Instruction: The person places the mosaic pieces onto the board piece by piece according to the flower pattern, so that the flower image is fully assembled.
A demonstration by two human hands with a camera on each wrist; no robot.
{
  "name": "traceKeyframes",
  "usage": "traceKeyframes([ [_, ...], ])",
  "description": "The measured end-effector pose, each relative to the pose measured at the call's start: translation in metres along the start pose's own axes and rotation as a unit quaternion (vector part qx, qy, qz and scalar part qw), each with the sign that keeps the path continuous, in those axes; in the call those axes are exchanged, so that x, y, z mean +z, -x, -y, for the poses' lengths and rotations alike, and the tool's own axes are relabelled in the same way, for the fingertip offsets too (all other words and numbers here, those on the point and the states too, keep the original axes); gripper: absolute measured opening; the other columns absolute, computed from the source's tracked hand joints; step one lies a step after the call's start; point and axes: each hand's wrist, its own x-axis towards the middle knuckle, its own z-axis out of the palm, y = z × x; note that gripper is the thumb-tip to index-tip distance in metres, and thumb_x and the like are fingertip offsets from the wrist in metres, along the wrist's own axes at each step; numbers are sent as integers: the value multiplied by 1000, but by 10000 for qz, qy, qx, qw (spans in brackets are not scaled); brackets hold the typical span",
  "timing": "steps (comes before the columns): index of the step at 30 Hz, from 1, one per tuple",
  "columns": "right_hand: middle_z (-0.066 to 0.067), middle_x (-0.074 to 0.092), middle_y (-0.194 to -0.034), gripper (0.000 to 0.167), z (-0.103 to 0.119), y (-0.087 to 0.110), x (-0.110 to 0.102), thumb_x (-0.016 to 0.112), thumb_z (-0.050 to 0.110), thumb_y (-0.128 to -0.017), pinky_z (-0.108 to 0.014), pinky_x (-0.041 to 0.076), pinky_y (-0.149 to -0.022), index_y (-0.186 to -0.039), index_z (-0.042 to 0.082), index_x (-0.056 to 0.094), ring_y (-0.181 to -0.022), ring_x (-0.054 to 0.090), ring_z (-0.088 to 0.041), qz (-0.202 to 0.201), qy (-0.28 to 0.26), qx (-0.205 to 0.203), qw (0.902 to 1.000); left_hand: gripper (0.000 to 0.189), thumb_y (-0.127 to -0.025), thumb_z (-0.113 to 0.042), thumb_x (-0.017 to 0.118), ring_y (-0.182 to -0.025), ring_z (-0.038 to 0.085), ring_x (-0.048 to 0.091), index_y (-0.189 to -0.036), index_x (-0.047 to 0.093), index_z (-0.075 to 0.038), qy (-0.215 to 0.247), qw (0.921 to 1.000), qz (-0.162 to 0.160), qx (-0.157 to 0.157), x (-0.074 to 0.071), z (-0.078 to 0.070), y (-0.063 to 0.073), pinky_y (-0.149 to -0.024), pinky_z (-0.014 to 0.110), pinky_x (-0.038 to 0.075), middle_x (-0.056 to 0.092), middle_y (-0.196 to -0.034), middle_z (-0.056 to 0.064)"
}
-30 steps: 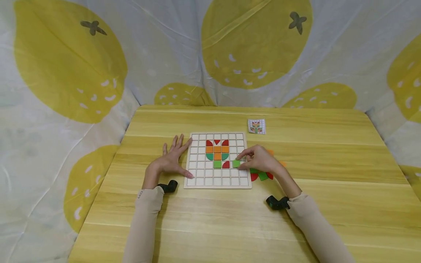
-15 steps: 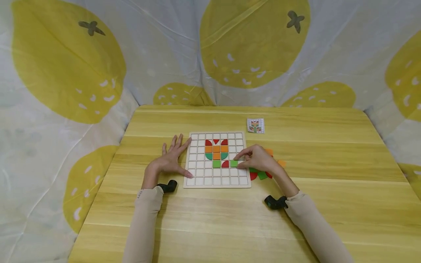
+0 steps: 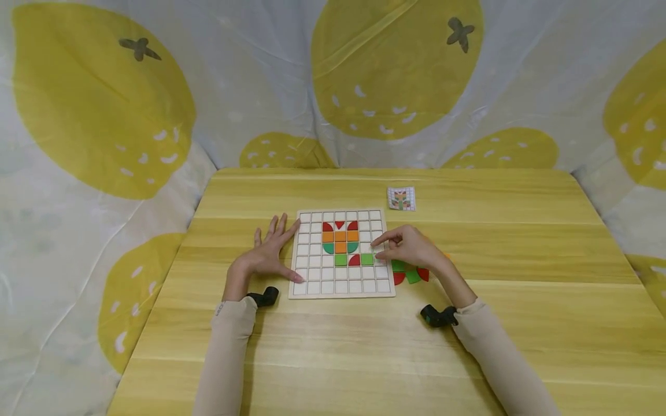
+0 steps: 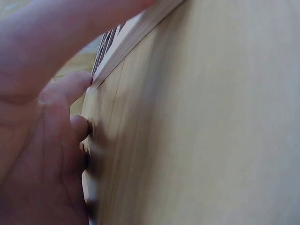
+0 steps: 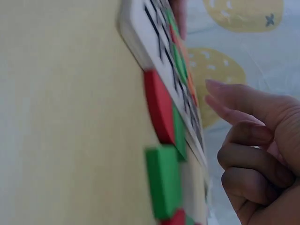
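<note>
A white gridded board [image 3: 314,274] in a pale wood frame carries red, orange and green tiles in a tulip-like pattern. My left hand [image 3: 266,252] spreads along the board's left side, thumb and index finger at its edge, as the left wrist view also shows. Over the right part hovers my right hand [image 3: 411,249], thumb and index finger apart with nothing between them. Just left of its fingertips, a light green square tile [image 3: 366,259] lies in a cell, beside a red quarter-round tile [image 3: 354,260]. In the right wrist view the other fingers [image 5: 248,161] are curled in.
Loose red quarter-round pieces [image 3: 399,279] and green squares [image 3: 413,277] lie at the board's right edge, partly under the right hand. A small printed card [image 3: 401,199] with a tulip pattern lies behind the board. Lemon-print cloth [image 3: 270,86] hangs beyond the wooden table [image 3: 338,352].
The right hand's thumb and index finger have come off the light green square, which slid left into its cell beside the red quarter-round. The left hand stays at the board's edge.
</note>
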Motion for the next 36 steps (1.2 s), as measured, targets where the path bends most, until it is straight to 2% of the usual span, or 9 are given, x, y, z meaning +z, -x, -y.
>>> traceKeyframes([
  [2,3,37,-62,25,-2,3,-10,81,19,-90,-23,27,-54,-113,9,80,-58,32,-12,-126,1,-7,9999,143,-66,-53,95,-158,42,-25,-168,2,-18,-1,10000,-12,8,0,1,0,-117,75,-20,-21,-172,20],
  [8,2,40,-65,26,-15,14,-42,80,20,-91,-24,30,-53,-114,7,79,-53,31,-8,-441,182,161,9987,143,-65,-53,95,-158,43,-24,-168,3,-17,13,10000,-31,23,1,1,-1,-117,76,-20,-21,-172,20],
  [11,2,40,-64,27,-24,20,-55,81,20,-91,-25,33,-56,-113,5,79,-54,33,-9,-480,292,279,9980,143,-66,-53,95,-158,43,-24,-168,3,-18,10,10000,-29,17,2,2,-1,-117,76,-20,-21,-172,20],
  [18,6,29,-60,25,-48,30,-79,83,14,-88,-25,26,-56,-110,5,80,-57,27,-9,-391,297,325,9983,143,-66,-53,95,-158,42,-25,-168,2,-18,15,10000,-39,14,1,2,-1,-117,75,-20,-22,-172,19],
  [22,6,31,-60,29,-56,33,-85,84,12,-86,-26,27,-55,-112,2,78,-58,29,-8,-182,211,286,9992,143,-65,-53,95,-158,41,-25,-168,2,-19,-7,10000,-40,-15,1,1,0,-117,75,-20,-22,-172,18],
  [26,6,47,-63,29,-57,32,-85,84,13,-86,-24,32,-58,-112,1,77,-60,37,-7,15,44,313,9995,143,-66,-53,95,-158,41,-25,-168,2,-19,-20,10000,-32,-29,1,1,-1,-118,74,-20,-22,-172,18],
  [31,5,52,-65,28,-58,31,-83,84,13,-87,-22,34,-59,-110,-1,78,-59,39,-6,275,-125,325,9990,143,-66,-53,95,-158,41,-26,-168,1,-19,-3,10000,-26,-10,2,3,-1,-118,74,-20,-23,-172,18],
  [33,4,46,-61,27,-58,30,-82,83,12,-87,-22,32,-57,-110,-1,78,-57,37,-6,304,-105,318,9990,143,-66,-53,95,-158,40,-27,-168,1,-20,6,10000,-22,-6,2,3,-1,-118,74,-21,-23,-172,18],
  [36,3,55,-66,25,-56,28,-80,82,12,-89,-21,31,-57,-110,0,79,-58,37,-6,222,61,230,9995,143,-66,-54,95,-158,39,-27,-168,1,-21,-2,10000,-24,-9,2,3,-1,-118,73,-21,-23,-172,16],
])
